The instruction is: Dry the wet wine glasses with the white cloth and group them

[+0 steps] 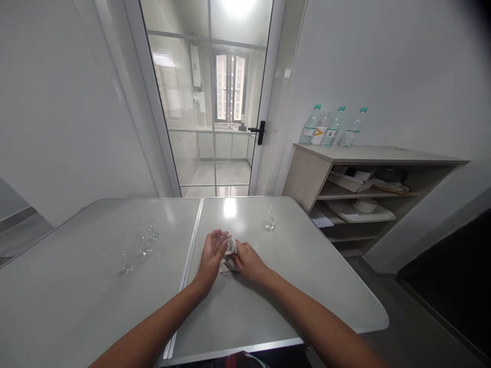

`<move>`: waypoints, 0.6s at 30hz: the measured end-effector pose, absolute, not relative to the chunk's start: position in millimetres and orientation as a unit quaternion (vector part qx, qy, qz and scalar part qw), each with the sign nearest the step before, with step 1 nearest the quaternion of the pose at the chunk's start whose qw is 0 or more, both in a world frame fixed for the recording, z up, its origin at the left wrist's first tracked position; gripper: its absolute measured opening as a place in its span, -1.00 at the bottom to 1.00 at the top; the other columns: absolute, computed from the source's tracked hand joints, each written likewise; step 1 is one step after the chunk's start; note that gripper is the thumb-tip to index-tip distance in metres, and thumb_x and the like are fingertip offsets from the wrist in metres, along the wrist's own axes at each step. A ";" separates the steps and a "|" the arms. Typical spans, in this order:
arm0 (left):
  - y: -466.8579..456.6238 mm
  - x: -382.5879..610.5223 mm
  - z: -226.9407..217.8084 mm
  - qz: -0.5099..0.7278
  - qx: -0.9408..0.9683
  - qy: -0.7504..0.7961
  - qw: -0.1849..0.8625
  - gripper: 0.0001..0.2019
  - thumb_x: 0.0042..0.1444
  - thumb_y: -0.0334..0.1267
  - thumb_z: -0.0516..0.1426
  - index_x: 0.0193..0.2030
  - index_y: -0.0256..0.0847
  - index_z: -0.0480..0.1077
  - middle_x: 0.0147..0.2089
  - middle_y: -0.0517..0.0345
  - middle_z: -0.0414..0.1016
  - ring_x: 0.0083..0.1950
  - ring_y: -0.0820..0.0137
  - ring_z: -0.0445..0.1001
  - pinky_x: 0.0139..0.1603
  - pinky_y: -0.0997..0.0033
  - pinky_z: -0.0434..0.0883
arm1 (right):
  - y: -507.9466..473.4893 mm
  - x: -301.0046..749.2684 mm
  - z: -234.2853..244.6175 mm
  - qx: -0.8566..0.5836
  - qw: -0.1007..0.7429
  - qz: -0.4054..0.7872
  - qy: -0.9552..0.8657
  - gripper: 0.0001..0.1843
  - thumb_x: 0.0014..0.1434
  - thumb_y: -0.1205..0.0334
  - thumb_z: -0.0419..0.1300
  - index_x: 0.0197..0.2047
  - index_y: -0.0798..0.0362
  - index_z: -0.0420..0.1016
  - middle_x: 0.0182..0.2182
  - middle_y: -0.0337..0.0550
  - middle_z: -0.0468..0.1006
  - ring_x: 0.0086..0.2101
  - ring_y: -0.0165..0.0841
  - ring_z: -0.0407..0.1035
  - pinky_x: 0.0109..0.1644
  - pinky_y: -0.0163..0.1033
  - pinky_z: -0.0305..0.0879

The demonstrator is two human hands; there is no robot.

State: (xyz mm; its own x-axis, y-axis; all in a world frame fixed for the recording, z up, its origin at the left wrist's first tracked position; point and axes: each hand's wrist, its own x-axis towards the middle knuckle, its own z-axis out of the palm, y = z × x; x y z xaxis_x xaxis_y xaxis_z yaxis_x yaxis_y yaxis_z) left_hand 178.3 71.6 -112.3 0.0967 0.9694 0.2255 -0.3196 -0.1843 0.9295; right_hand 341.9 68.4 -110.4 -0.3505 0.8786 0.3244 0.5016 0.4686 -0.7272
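Above the middle of the grey table, my left hand is closed round a clear drinking glass, its fingers wrapped over the side. My right hand grips a white cloth pressed against the glass; part of the cloth hangs below the fingers. The glass's lower part is hidden by the hands and cloth. One clear stemmed glass stands upright to the right, beyond my right hand. On the left half of the table, several more stemmed glasses stand grouped, hard to make out against the surface.
A metal seam divides the tabletop. Behind the table is a glass door with a black handle. To the right, several plastic bottles stand on a wooden shelf unit holding a tray and papers.
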 end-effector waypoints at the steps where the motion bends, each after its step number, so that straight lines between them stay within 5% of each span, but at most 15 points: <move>1: 71.7 177.8 -113.6 0.588 0.497 0.322 0.551 -0.51 0.20 0.01 0.27 0.16 -0.12 0.26 0.23 -0.09 0.46 0.27 0.13 0.47 0.33 0.05 0.33 | 68.4 342.1 -110.3 -0.447 0.350 0.256 -0.782 -0.92 0.29 0.32 0.09 -0.20 0.05 0.41 -0.37 -0.18 0.49 -0.39 -0.35 0.23 -0.15 -0.22 0.16; 4: 72.1 176.2 -115.5 0.584 0.488 0.299 0.575 -0.54 0.22 -0.01 0.26 0.15 -0.12 0.28 0.20 -0.08 0.48 0.22 0.13 0.50 0.29 0.06 0.36 | 68.5 343.5 -111.5 -0.419 0.365 0.367 -0.745 -0.87 0.28 0.16 0.17 -0.23 0.04 0.42 -0.35 -0.19 0.50 -0.36 -0.34 0.27 -0.18 -0.24 0.17; 8: 73.1 176.1 -114.4 0.584 0.458 0.271 0.613 -0.59 0.24 0.00 0.24 0.12 -0.14 0.32 0.08 -0.02 0.52 0.07 0.20 0.57 0.15 0.14 0.44 | 67.7 345.4 -114.8 -0.328 0.356 0.672 -0.560 -0.49 0.06 -0.22 0.37 -0.30 0.10 0.47 -0.42 -0.18 0.50 -0.40 -0.36 0.32 -0.23 -0.25 0.22; 11: 73.5 176.4 -112.2 0.580 0.441 0.253 0.636 -0.57 0.25 0.05 0.22 0.11 -0.15 0.33 0.06 -0.02 0.52 0.05 0.21 0.57 0.10 0.15 0.47 | 66.1 346.9 -114.5 -0.286 0.336 0.766 -0.467 -0.43 -0.02 -0.24 0.42 -0.30 0.15 0.51 -0.39 -0.11 0.53 -0.38 -0.36 0.37 -0.21 -0.25 0.26; 14: 74.0 174.9 -110.9 0.576 0.448 0.258 0.634 -0.56 0.25 0.06 0.22 0.13 -0.13 0.33 0.07 -0.02 0.52 0.05 0.21 0.58 0.11 0.14 0.47 | 65.7 347.3 -111.9 -0.288 0.343 0.733 -0.512 -0.49 0.11 -0.23 0.32 -0.28 0.13 0.51 -0.37 -0.12 0.52 -0.37 -0.35 0.36 -0.21 -0.25 0.26; 18: 74.1 172.6 -110.9 0.586 0.508 0.285 0.563 -0.54 0.21 0.01 0.27 0.15 -0.11 0.31 0.14 -0.03 0.50 0.15 0.19 0.54 0.23 0.12 0.42 | 68.2 346.4 -108.7 -0.375 0.373 0.464 -0.710 -0.80 0.27 0.08 0.20 -0.21 0.05 0.45 -0.35 -0.19 0.51 -0.36 -0.35 0.31 -0.21 -0.27 0.20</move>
